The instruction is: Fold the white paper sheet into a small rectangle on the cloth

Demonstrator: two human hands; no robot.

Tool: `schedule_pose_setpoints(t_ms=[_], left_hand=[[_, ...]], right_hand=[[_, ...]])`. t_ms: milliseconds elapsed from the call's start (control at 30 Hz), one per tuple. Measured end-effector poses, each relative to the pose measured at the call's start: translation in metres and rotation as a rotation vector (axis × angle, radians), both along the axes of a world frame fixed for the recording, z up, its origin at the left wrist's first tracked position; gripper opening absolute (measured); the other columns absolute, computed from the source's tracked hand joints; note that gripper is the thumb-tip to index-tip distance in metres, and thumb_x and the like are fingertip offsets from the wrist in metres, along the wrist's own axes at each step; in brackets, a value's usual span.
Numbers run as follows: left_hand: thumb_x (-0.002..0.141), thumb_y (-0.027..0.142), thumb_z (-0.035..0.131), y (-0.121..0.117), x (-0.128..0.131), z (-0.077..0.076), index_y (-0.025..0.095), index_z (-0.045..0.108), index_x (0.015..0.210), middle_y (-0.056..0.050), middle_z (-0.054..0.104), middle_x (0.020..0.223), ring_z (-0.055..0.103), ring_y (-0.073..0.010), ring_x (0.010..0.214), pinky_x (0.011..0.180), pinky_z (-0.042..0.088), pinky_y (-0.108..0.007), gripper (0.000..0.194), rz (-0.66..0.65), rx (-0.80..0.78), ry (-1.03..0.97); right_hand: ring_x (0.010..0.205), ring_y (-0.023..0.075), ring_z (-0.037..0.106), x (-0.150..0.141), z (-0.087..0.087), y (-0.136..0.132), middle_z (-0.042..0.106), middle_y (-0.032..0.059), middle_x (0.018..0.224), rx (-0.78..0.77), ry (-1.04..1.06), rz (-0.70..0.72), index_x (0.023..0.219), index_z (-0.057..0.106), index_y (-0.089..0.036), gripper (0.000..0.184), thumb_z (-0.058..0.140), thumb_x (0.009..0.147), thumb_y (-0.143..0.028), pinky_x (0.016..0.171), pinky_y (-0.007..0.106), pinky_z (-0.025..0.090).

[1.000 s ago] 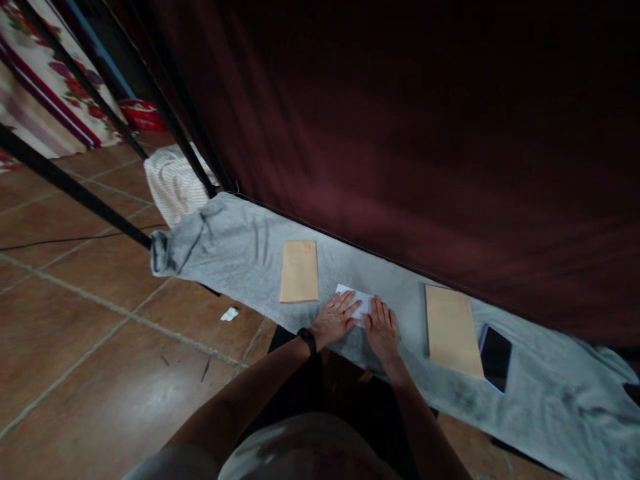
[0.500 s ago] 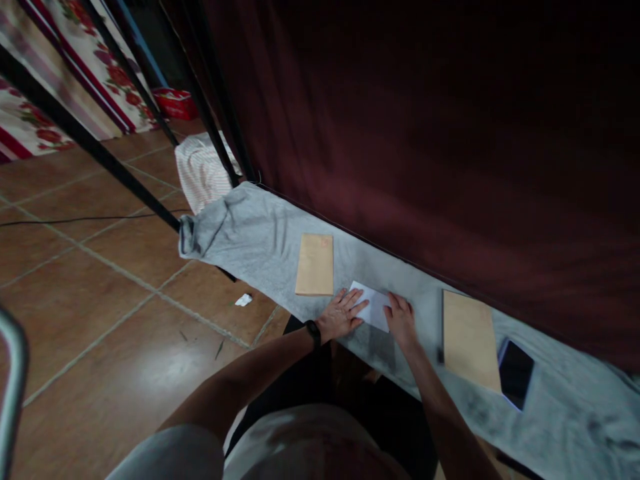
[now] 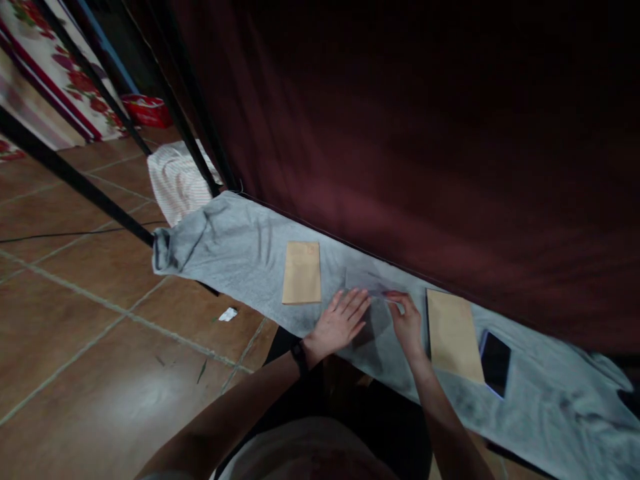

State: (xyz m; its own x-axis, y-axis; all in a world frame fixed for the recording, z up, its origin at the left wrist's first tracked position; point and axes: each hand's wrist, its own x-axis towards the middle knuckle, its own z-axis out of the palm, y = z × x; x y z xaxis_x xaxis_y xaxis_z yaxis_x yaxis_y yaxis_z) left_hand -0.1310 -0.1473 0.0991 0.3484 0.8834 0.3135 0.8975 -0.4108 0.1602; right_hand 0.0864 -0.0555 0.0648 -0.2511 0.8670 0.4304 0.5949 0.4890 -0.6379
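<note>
My right hand (image 3: 409,321) pinches the near right edge of a folded white paper (image 3: 364,280), which looks lifted off the grey cloth (image 3: 235,247) and is blurred by motion. At the paper's near left edge is my left hand (image 3: 341,321), a black band on its wrist and its fingers spread open; I cannot tell whether it touches the paper. A brown envelope (image 3: 301,272) lies just left of my hands. A larger brown envelope (image 3: 453,333) lies to the right.
A dark phone (image 3: 495,363) lies beside the larger envelope. A dark red curtain (image 3: 400,133) hangs right behind the cloth. Black metal poles (image 3: 75,183), a striped cloth (image 3: 175,180) and a red tub (image 3: 145,110) stand at left. A paper scrap (image 3: 229,314) lies on the tiled floor.
Both hands were pressing the white paper flat on the cloth. Now my right hand has lifted its edge, and my left hand has drawn back with spread fingers.
</note>
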Motion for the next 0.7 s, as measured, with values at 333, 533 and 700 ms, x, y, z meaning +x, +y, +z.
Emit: schedule_pose_setpoints(t_ms=[333,533,700], left_hand=[[0.101,0.045,0.038,-0.007,0.03,-0.077,0.016,0.039,0.149,-0.013,0.041,0.155,0.034,-0.0273,0.145,0.119,0.027,-0.049,0.057,0.04,-0.087,-0.009],[0.099,0.026,0.032,0.019,0.042,-0.076,0.012,0.036,0.151,-0.013,0.043,0.154,0.034,-0.0257,0.145,0.12,0.027,-0.047,0.053,0.083,-0.065,-0.066],[0.097,0.022,0.034,0.035,0.039,-0.082,0.011,0.035,0.151,-0.014,0.038,0.157,0.027,-0.0262,0.148,0.122,0.021,-0.05,0.055,0.098,-0.077,-0.04]], right_hand=[[0.121,0.0216,0.058,0.013,-0.051,-0.068,0.069,0.006,0.123,-0.158,-0.236,0.035,0.108,0.071,-0.023,0.045,0.038,0.082,-0.006,0.108,0.045,0.045],[0.133,0.0165,0.049,-0.02,-0.046,-0.051,0.056,0.0065,0.144,-0.154,-0.268,-0.016,0.14,0.054,-0.019,0.049,0.028,0.098,-0.018,0.112,0.037,0.04],[0.147,0.0235,0.029,-0.039,-0.053,-0.043,0.039,0.0121,0.156,-0.094,-0.552,-0.054,0.15,0.039,-0.016,0.05,0.029,0.102,-0.025,0.118,0.049,0.025]])
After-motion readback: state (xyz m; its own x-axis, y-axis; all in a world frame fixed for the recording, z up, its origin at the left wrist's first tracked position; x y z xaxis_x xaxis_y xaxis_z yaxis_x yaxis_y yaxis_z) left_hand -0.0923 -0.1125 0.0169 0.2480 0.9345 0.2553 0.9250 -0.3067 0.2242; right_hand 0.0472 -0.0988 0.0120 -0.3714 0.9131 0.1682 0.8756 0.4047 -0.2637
